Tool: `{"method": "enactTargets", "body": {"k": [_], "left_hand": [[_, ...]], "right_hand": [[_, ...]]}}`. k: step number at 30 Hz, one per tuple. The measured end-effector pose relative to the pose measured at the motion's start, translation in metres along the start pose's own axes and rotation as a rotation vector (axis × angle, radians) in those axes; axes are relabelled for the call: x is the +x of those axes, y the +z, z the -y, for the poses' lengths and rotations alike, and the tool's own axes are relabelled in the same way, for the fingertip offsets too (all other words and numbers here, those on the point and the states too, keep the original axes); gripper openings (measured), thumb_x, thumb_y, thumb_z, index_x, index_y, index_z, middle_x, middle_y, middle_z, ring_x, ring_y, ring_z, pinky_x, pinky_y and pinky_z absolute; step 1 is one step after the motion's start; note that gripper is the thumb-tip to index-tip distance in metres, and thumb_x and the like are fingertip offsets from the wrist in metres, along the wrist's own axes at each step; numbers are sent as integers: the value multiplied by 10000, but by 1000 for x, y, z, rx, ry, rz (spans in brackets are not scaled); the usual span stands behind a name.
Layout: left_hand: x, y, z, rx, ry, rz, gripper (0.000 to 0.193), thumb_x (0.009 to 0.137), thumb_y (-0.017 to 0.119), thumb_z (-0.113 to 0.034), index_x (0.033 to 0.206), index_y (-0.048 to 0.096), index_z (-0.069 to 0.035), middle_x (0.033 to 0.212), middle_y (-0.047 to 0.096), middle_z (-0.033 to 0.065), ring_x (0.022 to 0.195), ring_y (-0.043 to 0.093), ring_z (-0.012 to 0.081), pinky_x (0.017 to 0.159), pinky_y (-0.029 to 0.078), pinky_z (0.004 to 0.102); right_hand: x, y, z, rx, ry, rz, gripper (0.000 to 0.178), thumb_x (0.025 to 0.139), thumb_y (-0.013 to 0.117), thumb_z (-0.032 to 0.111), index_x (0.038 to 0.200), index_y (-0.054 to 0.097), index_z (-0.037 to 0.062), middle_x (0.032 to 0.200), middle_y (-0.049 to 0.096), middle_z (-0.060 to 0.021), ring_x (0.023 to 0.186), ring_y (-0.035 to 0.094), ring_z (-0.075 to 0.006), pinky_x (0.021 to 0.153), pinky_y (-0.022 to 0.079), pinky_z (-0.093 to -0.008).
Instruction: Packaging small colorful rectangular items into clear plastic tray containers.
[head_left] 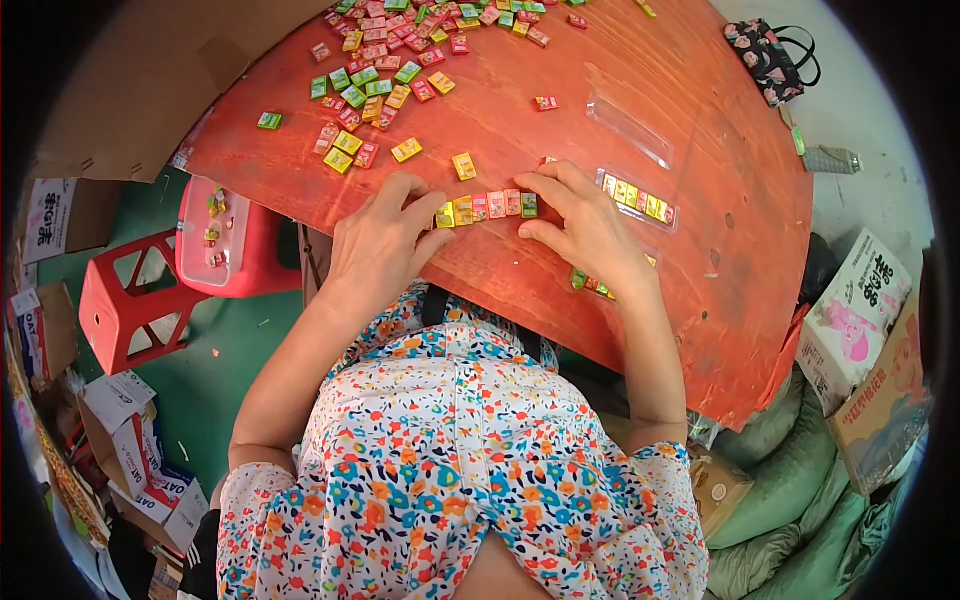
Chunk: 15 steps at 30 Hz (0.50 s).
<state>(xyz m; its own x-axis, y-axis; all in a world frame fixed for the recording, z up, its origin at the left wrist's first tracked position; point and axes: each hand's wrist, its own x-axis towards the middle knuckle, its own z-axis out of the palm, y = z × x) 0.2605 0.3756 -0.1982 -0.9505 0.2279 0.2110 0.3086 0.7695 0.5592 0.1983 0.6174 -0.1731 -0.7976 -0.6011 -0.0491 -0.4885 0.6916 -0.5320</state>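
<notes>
The wooden desk point(480, 105) was orange-red, the row of small rectangular packets point(497, 205) yellow, pink and green; the white fabric shirt point(430, 430) bore multicoloured flowers.

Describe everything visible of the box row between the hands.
The row is small printed boxes, seemingly card, side by side: yellow at the left end, pink and red mid-row, green at the right. It appears to rest on the red table. The left hand and right hand flank its ends; contact is unclear.
</notes>
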Motion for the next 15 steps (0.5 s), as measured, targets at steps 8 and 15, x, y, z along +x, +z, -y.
{"method": "enactTargets", "body": {"k": [8,15], "left_hand": [[0,2,1,-5,-14,-1,245,780,721,-185,984,625,-89,1050,522,65,789,642,271,559,519,402],[0,4,3,13,20,-32,246,782,722,-196,987,625,-100,1053,525,57,764,643,266,549,517,391]], "right_hand": [[1,2,-1,6,-23,-7,489,746,749,172,1196,594,58,1198,541,-149,1103,551,-333,913,459,-384],[2,2,-2,5,-30,-13,490,740,751,163,1190,594,48,1176,545,-143,1085,556,-330,903,461,-385]]}}
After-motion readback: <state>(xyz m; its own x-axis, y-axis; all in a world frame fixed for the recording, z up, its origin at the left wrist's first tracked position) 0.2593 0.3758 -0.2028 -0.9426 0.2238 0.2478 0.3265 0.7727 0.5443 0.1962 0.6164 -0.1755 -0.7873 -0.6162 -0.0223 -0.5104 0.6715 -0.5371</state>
